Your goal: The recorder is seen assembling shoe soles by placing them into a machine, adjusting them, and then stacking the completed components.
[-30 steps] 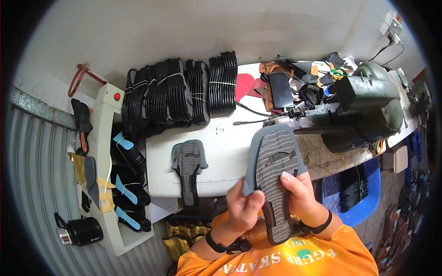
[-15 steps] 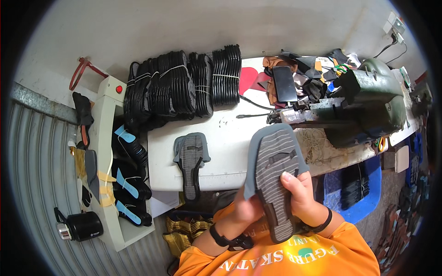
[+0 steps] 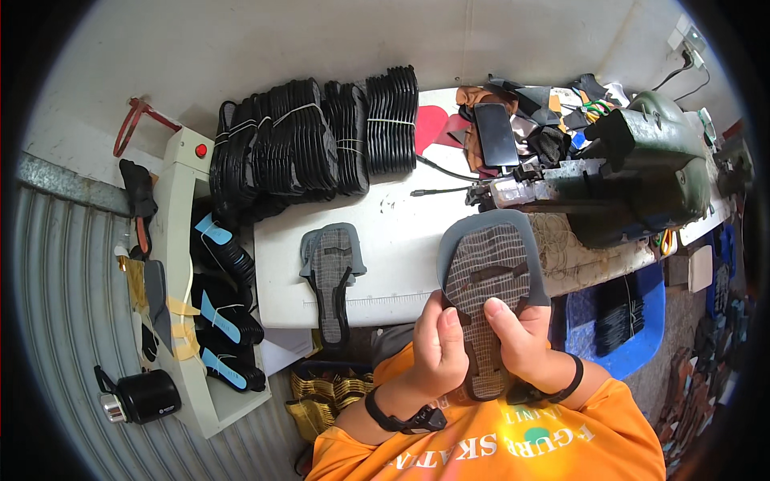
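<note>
In front of my body I hold a slipper insole (image 3: pixel 488 268) by its narrower middle, its grid-lined underside facing up and the wide end pointing away. Grey material frames that wide end, and a dark strip crosses it. My left hand (image 3: pixel 441 346) grips the left edge with its thumb along the side. My right hand (image 3: pixel 525 341) clasps the right edge, thumb pressed on the lined face; its other fingers are mostly hidden behind. A similar slipper insole (image 3: pixel 330 260) with grey edging lies on the white table (image 3: pixel 393 272) to the left, its narrow end over the front edge.
Bundled black soles (image 3: pixel 297 144) line the table's back. A dark green sewing machine (image 3: pixel 654 172) stands right, near a phone (image 3: pixel 496 135) and fabric scraps. Left is a pale shelf unit (image 3: pixel 178 168) with more bundles; a blue bin (image 3: pixel 581 325) sits below the table's right side.
The slipper insole has turned from a tilt to face me more squarely. My left hand has risen along its edge, its thumb now showing at the side.
</note>
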### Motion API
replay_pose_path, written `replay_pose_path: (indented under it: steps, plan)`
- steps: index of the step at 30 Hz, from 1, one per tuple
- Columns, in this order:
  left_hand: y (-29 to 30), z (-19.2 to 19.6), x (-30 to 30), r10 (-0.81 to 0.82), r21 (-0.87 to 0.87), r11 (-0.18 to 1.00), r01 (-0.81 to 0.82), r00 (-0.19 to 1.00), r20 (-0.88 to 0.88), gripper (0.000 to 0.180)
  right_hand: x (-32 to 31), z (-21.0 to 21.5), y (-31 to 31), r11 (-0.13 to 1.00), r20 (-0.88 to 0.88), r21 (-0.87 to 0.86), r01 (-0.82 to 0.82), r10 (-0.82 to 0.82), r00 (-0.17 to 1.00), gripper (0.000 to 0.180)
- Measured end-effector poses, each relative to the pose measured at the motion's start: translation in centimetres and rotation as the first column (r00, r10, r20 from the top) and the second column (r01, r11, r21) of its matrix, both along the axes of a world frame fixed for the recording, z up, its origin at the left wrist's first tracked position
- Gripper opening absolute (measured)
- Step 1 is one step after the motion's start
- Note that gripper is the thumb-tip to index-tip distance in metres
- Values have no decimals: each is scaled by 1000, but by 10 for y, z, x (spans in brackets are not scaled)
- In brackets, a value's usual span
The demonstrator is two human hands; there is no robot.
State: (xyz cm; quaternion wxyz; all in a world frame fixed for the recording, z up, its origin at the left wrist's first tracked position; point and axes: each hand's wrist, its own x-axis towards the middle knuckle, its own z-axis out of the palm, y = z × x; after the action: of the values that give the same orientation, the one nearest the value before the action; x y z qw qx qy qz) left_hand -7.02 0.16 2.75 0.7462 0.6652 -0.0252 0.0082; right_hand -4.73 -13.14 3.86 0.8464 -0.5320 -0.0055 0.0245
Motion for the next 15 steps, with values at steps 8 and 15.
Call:
replay_pose_path:
  steps: [8, 15]
  plan:
    - [-13, -15, -4, -158, -646, 757, 98, 987, -35, 70, -1, -9, 0, 997, -27, -71, -37, 35, 999, 42]
    - [5, -6, 8, -296, -638, 770, -15, 878, -377, 57, 16, -22, -30, 911, -58, 200, -361, 379, 923, 75]
